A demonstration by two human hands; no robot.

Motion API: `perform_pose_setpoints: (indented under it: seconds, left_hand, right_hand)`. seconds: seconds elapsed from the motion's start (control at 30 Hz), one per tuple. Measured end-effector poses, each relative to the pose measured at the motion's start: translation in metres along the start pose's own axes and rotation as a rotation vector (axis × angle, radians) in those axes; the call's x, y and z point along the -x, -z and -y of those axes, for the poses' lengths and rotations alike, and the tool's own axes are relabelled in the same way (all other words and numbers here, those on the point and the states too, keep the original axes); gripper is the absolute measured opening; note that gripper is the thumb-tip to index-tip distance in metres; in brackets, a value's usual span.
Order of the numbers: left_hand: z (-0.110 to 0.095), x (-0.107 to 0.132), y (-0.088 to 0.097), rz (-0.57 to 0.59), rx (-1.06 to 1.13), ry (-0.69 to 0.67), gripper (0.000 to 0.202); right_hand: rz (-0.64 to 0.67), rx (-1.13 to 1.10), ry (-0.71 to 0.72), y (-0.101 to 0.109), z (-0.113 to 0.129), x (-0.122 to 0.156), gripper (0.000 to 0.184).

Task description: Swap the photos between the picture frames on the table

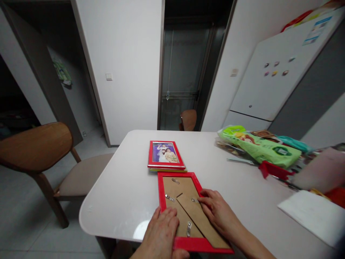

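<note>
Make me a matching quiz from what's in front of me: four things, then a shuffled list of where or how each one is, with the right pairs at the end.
1. nearer red frame
2. farther red frame
3. right hand
4. green packet

A. beside a metal clip
B. toward the table's right side
C. brown backing showing
D. picture side up

Pairs: 1-C, 2-D, 3-A, 4-B

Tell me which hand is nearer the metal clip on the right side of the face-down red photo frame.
Right. The right hand is right at the metal clip; the left hand is farther off, at the lower left of the red photo frame.
</note>
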State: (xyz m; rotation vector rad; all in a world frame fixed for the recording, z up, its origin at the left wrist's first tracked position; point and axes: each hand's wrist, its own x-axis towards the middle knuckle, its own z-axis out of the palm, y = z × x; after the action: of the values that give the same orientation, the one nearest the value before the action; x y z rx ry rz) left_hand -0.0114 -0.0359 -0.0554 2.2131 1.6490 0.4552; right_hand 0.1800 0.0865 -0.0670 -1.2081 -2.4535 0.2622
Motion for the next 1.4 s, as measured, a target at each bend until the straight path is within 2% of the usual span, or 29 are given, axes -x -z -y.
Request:
perform_pose_setpoints:
  seconds: [0.1, 0.17, 0.27, 0.37, 0.67, 0.8, 0.93, 1.07, 1.33, 1.4]
  left_hand:
    - [0.003, 0.001, 0.0, -0.026, 0.002, -0.011, 0.059]
    - [0.005, 0.002, 0.001, -0.032, 0.006, -0.017, 0.056]
    - [0.006, 0.003, 0.001, -0.037, 0.009, -0.01, 0.053]
    - [0.006, 0.003, 0.0, -0.051, 0.012, 0.0, 0.05]
    - [0.01, 0.003, -0.003, -0.052, 0.039, -0.016, 0.047]
    - [0.01, 0.004, -0.005, -0.058, 0.05, -0.024, 0.044]
    - [0.009, 0.003, -0.004, -0.05, 0.042, -0.014, 0.044]
    - [0.011, 0.003, -0.004, -0.058, 0.069, -0.021, 0.044]
    - [0.016, 0.002, -0.009, -0.087, 0.094, -0.039, 0.043]
    - [0.017, 0.001, -0.01, -0.089, 0.097, -0.044, 0.044]
  right_hand:
    - [-0.05, -0.021, 0.026, 0.001, 0.008, 0.01, 0.029]
    - [-0.052, -0.033, 0.097, 0.003, 0.02, 0.021, 0.029]
    - [0.041, -0.061, 0.241, 0.006, 0.041, 0.035, 0.027]
    - [0.126, -0.078, 0.308, 0.009, 0.055, 0.041, 0.025]
    - [0.2, -0.092, 0.378, 0.019, 0.054, 0.042, 0.027]
    - [0.156, -0.159, 0.307, 0.011, 0.058, 0.029, 0.028]
    - [0.059, -0.18, 0.217, -0.008, 0.068, -0.004, 0.029]
    - [0.098, -0.147, 0.225, -0.02, 0.077, -0.03, 0.026]
    - [0.132, -0.192, 0.283, -0.021, 0.075, -0.028, 0.027]
    - [0.112, -0.177, 0.229, -0.022, 0.071, -0.034, 0.024]
